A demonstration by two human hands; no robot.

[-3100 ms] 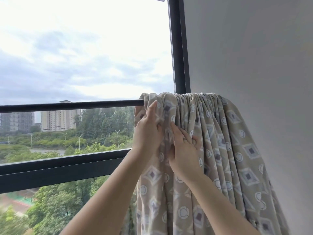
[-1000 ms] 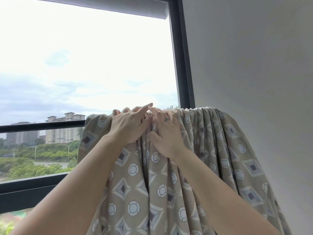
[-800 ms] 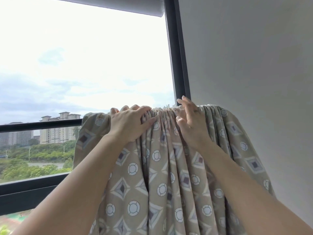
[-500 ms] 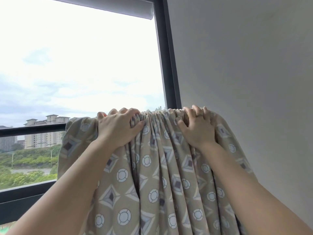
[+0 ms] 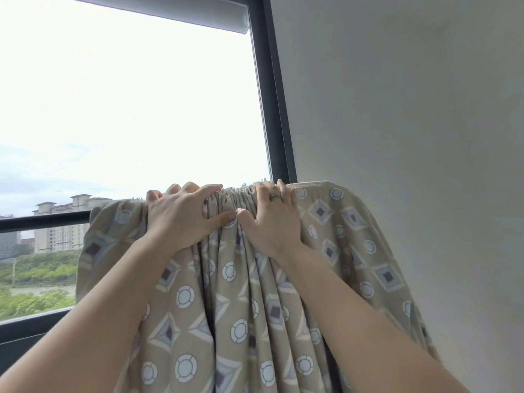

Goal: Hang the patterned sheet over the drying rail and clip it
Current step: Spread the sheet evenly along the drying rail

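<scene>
Up close, seen from the person's own head, two bare forearms reached up to a patterned sheet (image 5: 241, 321) that hung over a dark drying rail (image 5: 42, 219). The sheet was beige, printed with grey diamonds and white rings, and it fell in deep vertical folds from the rail down past the bottom edge of the view. Its top edge was bunched into tight gathers along the rail between the two hands.

The left hand (image 5: 181, 219) lay over the top of the sheet with its fingers curled across the rail and its thumb stretched to the right along the cloth, so it was closed on the sheet. The right hand (image 5: 272, 222) sat just beside it, fingers hooked over the same gathered top edge, also gripping the sheet. A ring (image 5: 275, 197) showed on one of its fingers. The tips of the two thumbs nearly touched on the fabric.

To the left of the sheet, a bare length of the rail ran to the edge of the view. Behind it was a large window (image 5: 127, 109) with a dark frame (image 5: 272, 109), showing a bright, cloudy sky, pale tower blocks (image 5: 62, 222) and green trees (image 5: 34, 296). A plain grey wall (image 5: 411, 109) filled the right side, with the sheet's right edge draped in front of it.
</scene>
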